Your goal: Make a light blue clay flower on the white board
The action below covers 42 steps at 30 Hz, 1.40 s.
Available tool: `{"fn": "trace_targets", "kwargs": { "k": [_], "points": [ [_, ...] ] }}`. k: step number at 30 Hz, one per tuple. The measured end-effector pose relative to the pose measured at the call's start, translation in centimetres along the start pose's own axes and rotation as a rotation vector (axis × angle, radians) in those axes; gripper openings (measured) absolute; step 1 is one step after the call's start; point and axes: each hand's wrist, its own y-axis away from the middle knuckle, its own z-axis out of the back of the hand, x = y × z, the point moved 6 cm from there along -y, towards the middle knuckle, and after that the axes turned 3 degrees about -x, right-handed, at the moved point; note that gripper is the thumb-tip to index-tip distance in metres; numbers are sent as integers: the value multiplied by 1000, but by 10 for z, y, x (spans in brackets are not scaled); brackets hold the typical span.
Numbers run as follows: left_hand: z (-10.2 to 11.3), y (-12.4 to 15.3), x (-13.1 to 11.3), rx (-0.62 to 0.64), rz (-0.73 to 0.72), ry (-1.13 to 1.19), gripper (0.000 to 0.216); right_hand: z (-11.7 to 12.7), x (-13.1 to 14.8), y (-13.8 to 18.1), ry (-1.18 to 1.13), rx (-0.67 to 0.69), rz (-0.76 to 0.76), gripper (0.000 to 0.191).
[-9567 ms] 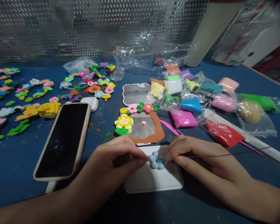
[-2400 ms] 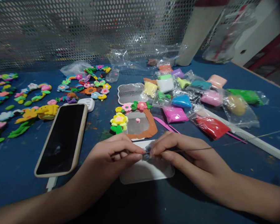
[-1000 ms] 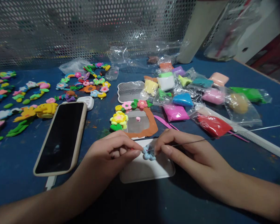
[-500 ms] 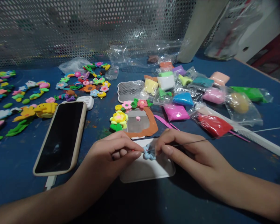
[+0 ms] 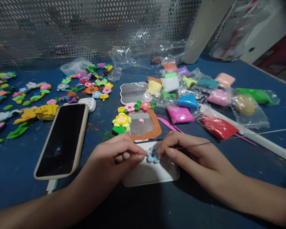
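We are seeing a phone (image 5: 61,141) lying screen-up on the blue table (image 5: 11,187). Left of the phone, we are spotting rows of clay flowers (image 5: 21,98). Right of it, we are finding a clay frame (image 5: 143,125), then bagged clay (image 5: 180,114) in many colours and a white comb (image 5: 264,143).

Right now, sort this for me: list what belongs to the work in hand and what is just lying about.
In use: left hand, right hand, light blue clay flower, thin wire, white plastic board.

Lying about: phone in a beige case, bagged clay, brown clay frame, yellow clay figure.
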Motion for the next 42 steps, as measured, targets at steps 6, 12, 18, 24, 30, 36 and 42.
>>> {"fn": "trace_targets", "kwargs": {
  "k": [6,12,18,24,30,36,42],
  "points": [
    [0,-1,0,-4,-6,0,11,-1,-1,-2,5,-1,-1,18],
    [-1,-2,1,-4,6,12,9,1,3,-2,7,-14,39,17],
    [-1,-1,0,5,9,13,9,1,2,-1,58,-18,40,17],
    [-2,-2,2,0,29,8,9,0,2,-2,37,-16,35,17],
    [-1,-1,0,1,9,3,11,0,3,-2,26,-14,33,17],
    [0,0,1,2,10,-6,10,0,2,-2,17,-7,29,17],
    [-1,0,2,5,8,14,9,-1,3,-2,27,14,6,18]
  ]
}}
